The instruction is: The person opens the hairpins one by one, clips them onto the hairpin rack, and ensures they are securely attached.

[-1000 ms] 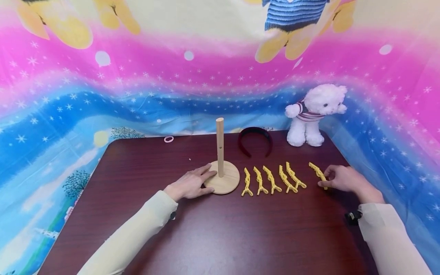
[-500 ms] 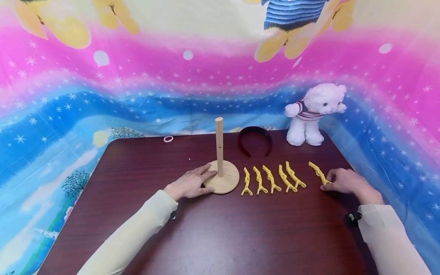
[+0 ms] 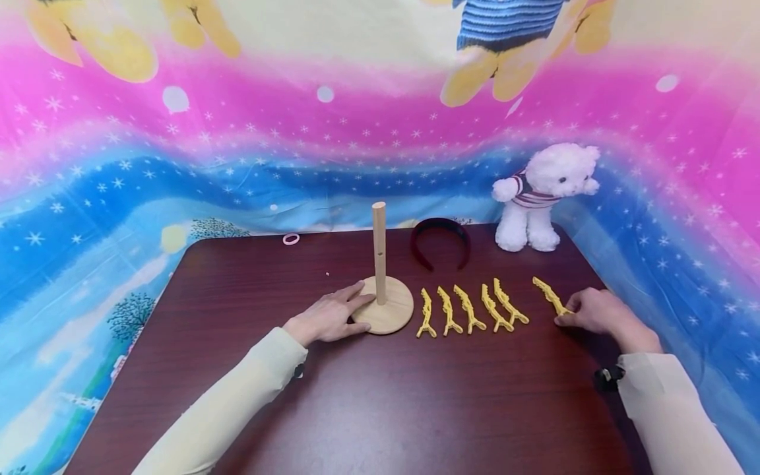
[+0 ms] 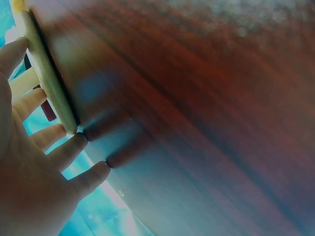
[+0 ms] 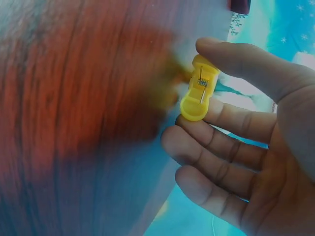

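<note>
My left hand (image 3: 323, 316) rests at the left side of the round base (image 3: 396, 313) of a wooden stand, fingers extended. In the left wrist view the thumb and some fingertips meet the edge of the base (image 4: 49, 73), and the outer fingers reach the tabletop. An upright post (image 3: 380, 254) rises from the base. At the right, my right hand (image 3: 600, 318) pinches the near end of a yellow alligator hair clip (image 3: 547, 293) between thumb and fingers. The right wrist view shows the spring in the clip's end (image 5: 193, 107); its far part is blurred.
Several matching yellow clips (image 3: 426, 311) lie in a row right of the stand. Behind them is a dark red headband (image 3: 417, 247). A white teddy bear (image 3: 527, 227) stands at the back right, a pink hair tie (image 3: 286, 241) at the back left. Printed cloth surrounds the table (image 3: 368, 409).
The pinched end of the clip has shifted slightly right and away from me, so the clip lies at a greater slant. My left hand and the stand have stayed in place.
</note>
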The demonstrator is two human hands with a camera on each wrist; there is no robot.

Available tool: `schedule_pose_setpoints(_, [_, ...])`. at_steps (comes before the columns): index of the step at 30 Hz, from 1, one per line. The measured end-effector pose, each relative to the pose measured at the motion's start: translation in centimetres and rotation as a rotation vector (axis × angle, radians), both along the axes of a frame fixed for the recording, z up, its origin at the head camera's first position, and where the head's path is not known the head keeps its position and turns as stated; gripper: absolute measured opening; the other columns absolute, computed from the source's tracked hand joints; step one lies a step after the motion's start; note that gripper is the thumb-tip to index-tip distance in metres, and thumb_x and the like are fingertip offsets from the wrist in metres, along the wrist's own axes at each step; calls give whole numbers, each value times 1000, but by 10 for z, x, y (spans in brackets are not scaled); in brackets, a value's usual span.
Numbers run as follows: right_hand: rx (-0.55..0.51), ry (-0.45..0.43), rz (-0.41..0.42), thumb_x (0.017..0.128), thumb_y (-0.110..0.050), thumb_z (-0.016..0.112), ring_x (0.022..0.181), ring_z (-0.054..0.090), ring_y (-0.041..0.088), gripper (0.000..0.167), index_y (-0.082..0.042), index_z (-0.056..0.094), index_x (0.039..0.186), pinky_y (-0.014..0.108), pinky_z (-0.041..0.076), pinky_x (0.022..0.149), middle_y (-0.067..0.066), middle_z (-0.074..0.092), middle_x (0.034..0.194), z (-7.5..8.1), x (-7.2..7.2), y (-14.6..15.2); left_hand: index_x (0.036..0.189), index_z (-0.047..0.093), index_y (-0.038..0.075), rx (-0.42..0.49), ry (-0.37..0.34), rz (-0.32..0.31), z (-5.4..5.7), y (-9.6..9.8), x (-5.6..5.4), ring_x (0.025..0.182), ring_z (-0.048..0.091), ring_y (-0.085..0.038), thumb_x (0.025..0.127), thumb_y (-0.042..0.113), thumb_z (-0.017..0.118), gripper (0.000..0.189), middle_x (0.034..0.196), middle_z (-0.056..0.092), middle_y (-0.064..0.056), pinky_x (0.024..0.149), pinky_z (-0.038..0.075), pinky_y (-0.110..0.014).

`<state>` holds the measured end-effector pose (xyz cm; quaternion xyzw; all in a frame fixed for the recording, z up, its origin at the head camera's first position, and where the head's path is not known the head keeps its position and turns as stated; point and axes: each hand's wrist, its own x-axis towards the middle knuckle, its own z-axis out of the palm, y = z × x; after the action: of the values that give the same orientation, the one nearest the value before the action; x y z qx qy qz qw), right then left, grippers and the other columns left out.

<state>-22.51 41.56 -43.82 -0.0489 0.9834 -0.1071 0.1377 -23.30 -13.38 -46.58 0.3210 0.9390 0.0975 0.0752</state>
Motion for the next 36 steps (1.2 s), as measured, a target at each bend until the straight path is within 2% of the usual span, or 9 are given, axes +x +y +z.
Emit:
schedule_pose_setpoints(5, [19,40,4,82,-55,74,71,51,20,40,-16,69,89,33,37,54,2,61,77,4,2,-1,155,37,23,1,0,0,-1,0,0,146,38,-36,97,54,56,68,164,26,-17,113,40,-53])
schedule_pose_setpoints(11, [19,145,30,83,-52,76,73,57,21,37,-17,73,94,34,41,54,0,68,83,11,2,-8,156,36,24,-9,-9,5,-1,0,0,146,38,-36,97,55,56,69,165,24,-16,113,40,-53])
schedule_pose_setpoints(20, [-31,281,100,84,-44,77,72,62,15,36,-11,76,99,33,47,63,-2,73,82,28,2,-34,155,37,24,-7,-11,9,0,0,0,145,39,-38,97,54,56,68,165,24,-16,112,40,-54])
schedule_pose_setpoints(29, [-67,299,151,84,-39,78,75,65,14,34,-10,76,102,33,51,67,0,75,85,34,0,-63,156,36,26,-14,-14,4,0,0,0,145,39,-38,97,55,56,68,165,24,-16,111,40,-55])
schedule_pose_setpoints(36, [-103,305,188,84,-39,79,78,68,15,33,-12,76,102,35,53,69,-2,76,85,34,0,-84,156,35,26,-23,-21,-6,1,-2,1,149,34,-33,98,55,54,67,166,22,-14,114,38,-52])
